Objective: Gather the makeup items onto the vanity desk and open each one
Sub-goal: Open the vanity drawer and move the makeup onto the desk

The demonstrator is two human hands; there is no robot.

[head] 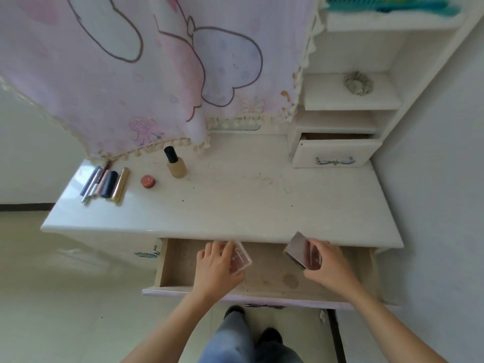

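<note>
Head view: left fingers (218, 248) clasp clear palette (242, 259), right fingers (320, 245) clasp dark palette (300, 247), contents blurred

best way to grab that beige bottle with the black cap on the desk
Grip the bottle round its beige body, below the black cap, coming from the front. It stands upright with bare desk in front; the curtain hangs close behind and a red pot sits to its left.
</note>
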